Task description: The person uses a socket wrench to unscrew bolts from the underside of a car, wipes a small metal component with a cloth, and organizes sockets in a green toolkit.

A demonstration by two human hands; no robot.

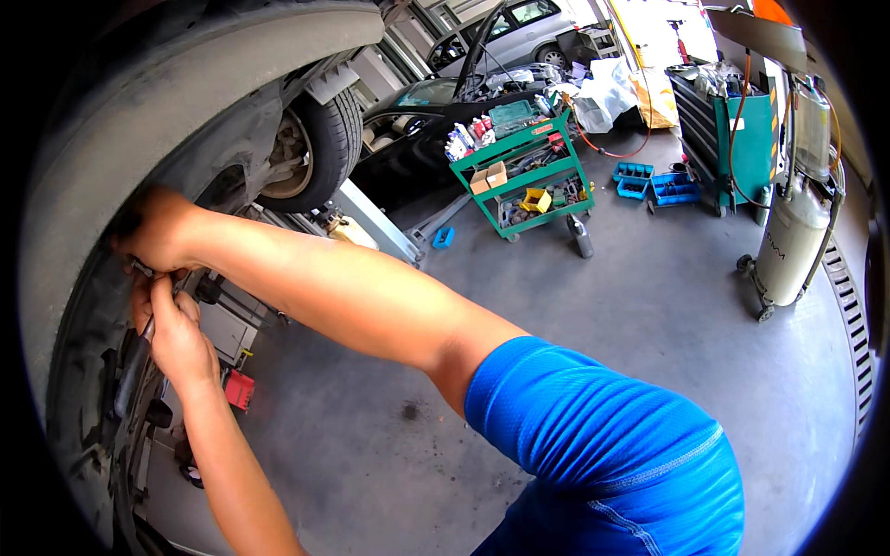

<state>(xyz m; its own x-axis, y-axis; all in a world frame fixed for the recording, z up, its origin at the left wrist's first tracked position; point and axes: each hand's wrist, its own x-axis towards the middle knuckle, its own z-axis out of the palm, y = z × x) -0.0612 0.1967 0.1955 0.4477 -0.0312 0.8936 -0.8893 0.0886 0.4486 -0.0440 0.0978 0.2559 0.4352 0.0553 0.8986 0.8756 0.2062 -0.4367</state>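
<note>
A car's grey fender edge and dark underside parts run down the left, beside a wheel. My right hand reaches up into this underside, its fingertips in shadow by a small metal piece; what they hold is unclear. Just below it, my left hand has its fingers wrapped round a metal part that I cannot identify, thumb pointing up near my right hand. Both hands are close together, almost touching.
A green tool cart with bottles and parts stands beyond, near blue trays on the grey floor. A dark car is behind it. At right are a green cabinet and wheeled tank. A red box lies low left.
</note>
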